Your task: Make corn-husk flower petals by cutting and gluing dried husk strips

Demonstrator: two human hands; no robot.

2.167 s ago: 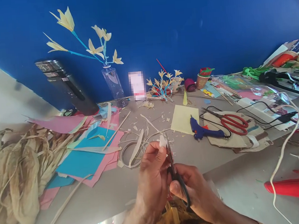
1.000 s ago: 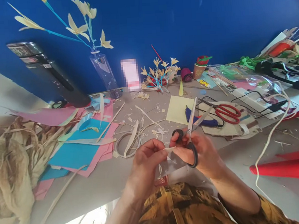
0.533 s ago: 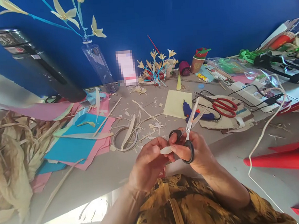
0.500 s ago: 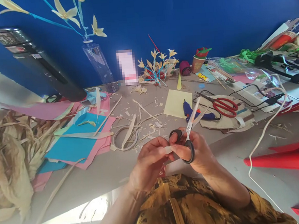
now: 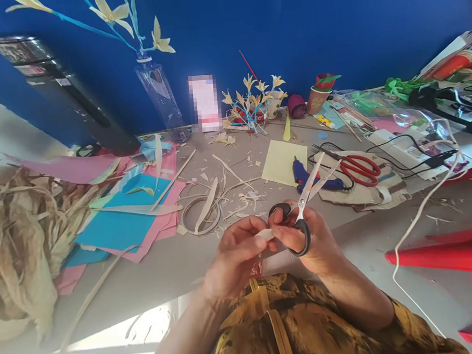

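My left hand point(image 5: 237, 252) pinches a small pale husk strip point(image 5: 266, 233) between thumb and fingers. My right hand point(image 5: 311, 242) has fingers through the black handles of a pair of scissors point(image 5: 303, 210), and its fingertips also touch the strip. The scissor blades are parted and point up and to the right, away from the strip. Both hands hover just above the near edge of the grey table point(image 5: 177, 267), over my patterned yellow clothing.
Dried corn husks point(image 5: 18, 241) pile at the left beside blue and pink paper sheets point(image 5: 122, 228). A blue glue gun point(image 5: 309, 177), red scissors point(image 5: 359, 168), a yellow sheet point(image 5: 281, 163), cables, a bottle with husk flowers point(image 5: 160, 96) and a black flask point(image 5: 60, 97) stand farther back. Red plastic point(image 5: 451, 253) lies right.
The scissors have swung from cutting the strip to pointing up and right with blades parted. Both hands now hold the small strip together; in the last half second they barely move.
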